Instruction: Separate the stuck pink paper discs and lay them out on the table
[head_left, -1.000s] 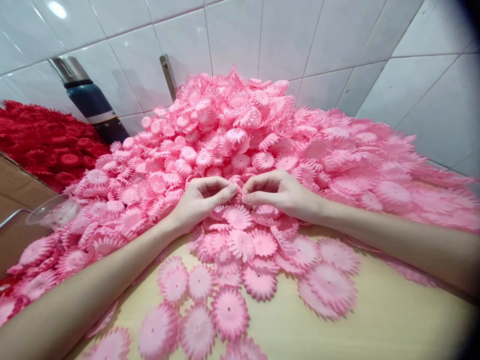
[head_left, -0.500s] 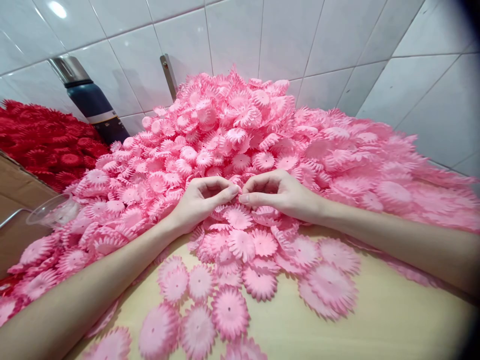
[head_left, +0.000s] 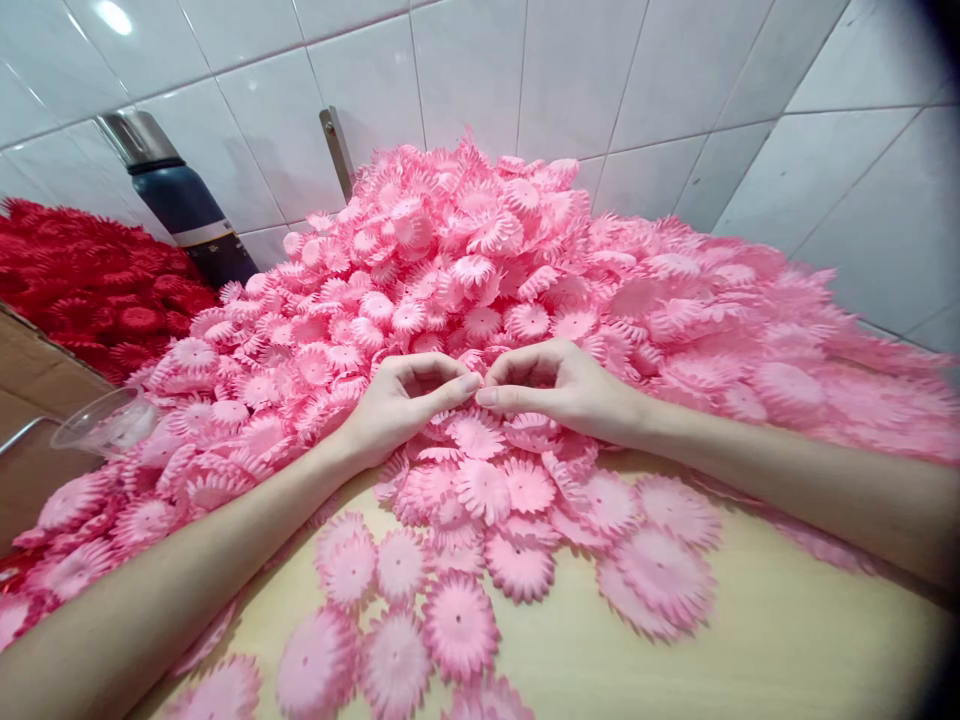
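My left hand (head_left: 412, 400) and my right hand (head_left: 562, 390) meet in front of a heap of pink scalloped flower discs (head_left: 480, 270). Thumb and forefinger are pinched together on each hand, and the tips nearly touch. Whatever sits between them is too small and hidden to make out against the pink behind. Just below the fingers, loose pink discs spread down from the heap, among them a disc with a small centre hole (head_left: 459, 622).
The discs lie on a pale yellow tabletop (head_left: 750, 650). To the left are a dark blue bottle (head_left: 184, 200), red discs (head_left: 90, 290), a clear plastic cup (head_left: 109, 425) and a cardboard box (head_left: 37, 370). A metal strip (head_left: 337, 150) stands against the white tiled wall (head_left: 585, 70).
Almost nothing differs; both hands keep their pinch in the same place, with the fingertips shifted only very slightly.
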